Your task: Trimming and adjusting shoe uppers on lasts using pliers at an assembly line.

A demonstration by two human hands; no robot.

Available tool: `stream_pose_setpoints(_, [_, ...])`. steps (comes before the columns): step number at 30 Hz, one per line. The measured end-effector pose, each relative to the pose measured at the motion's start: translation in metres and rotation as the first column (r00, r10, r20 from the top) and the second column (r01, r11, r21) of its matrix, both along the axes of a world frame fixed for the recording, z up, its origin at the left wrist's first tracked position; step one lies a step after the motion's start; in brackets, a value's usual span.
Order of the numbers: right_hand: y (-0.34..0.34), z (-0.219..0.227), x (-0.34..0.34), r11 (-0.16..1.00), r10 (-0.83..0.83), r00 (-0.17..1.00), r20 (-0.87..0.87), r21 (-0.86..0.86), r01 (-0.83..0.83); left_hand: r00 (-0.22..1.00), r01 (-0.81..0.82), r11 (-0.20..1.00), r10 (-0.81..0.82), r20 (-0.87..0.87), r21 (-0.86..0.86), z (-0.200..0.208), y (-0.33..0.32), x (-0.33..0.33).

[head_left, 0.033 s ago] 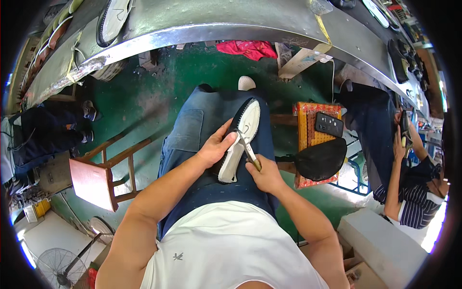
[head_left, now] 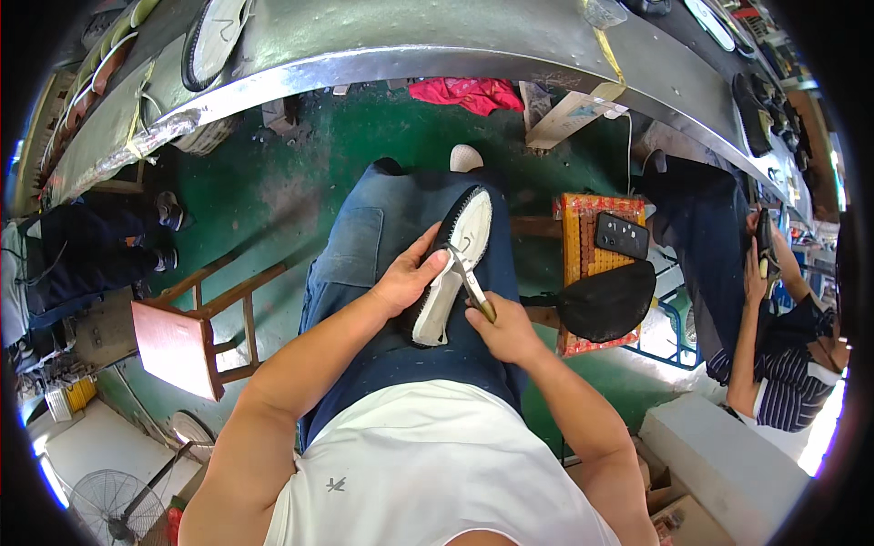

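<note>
Seated worker, shoe sole (head_left: 452, 264) lying across the lap on the jeans, toe end pointing away toward the green floor (head_left: 300, 173). Left hand (head_left: 405, 278) has its grip pressed on the sole's left edge, thumb on top of the white inner face, fingers wrapped under, so it is clamped steady. Right hand (head_left: 505, 332) is closed around a small trimming tool (head_left: 473, 287), brownish handle in the fist, metal blades angled up onto the sole's right edge about mid-length. Progress, as a judgement: work is mid-way along the rim; the black serrated edge looks clean toward the toe, and the heel end near the body is partly hidden by the hands, so I cannot tell how much is finished there. No loose trimmings visible on the lap. Around: curved metal desk (head_left: 382, 45) overhead in view with another white sole (head_left: 211, 41) on it, red cloth (head_left: 469, 91) below its edge, wooden stool (head_left: 187, 332) at left, a woven-top stool (head_left: 583, 237) at right carrying a dark phone (head_left: 622, 235) and a black pouch (head_left: 608, 300). Another person sits at far right holding a phone, another at far left; neither touches the sole.
</note>
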State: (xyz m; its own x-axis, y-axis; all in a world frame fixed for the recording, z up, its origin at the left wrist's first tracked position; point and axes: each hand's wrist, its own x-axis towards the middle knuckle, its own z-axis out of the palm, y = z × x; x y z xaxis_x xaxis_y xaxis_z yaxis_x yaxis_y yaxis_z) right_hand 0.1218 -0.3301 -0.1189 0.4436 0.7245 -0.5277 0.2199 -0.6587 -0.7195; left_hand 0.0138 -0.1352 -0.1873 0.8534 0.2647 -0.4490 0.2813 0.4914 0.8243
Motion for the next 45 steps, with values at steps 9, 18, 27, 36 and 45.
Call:
stream_pose_setpoints(9, [0.019,0.024,0.049,0.986,0.141,0.99,-0.033,-0.082,-0.143,0.996,-0.082,0.992,0.084,-0.012,0.098,-0.004,-0.012,-0.001])
stream_pose_setpoints(18, [-0.005,-0.038,0.021,0.943,-0.198,0.422,-0.884,-0.055,0.328,0.982,0.149,0.495,-0.177,-0.068,0.856,0.03,0.001,0.003])
stream_pose_setpoints(27, [0.005,0.002,0.057,0.961,-0.226,0.876,-0.425,0.049,0.272,0.887,0.442,0.209,-0.246,-0.39,0.873,0.057,-0.003,0.016])
stream_pose_setpoints(36, [0.023,-0.005,0.049,0.965,0.171,0.968,0.184,0.165,-0.202,0.885,0.43,0.492,-0.064,-0.461,0.757,0.035,-0.011,0.006])
stream_pose_setpoints(45, [-0.019,0.049,0.035,0.926,0.366,0.929,-0.063,-0.079,-0.37,0.947,0.284,0.945,-0.249,-0.205,0.162,-0.001,0.029,0.005])
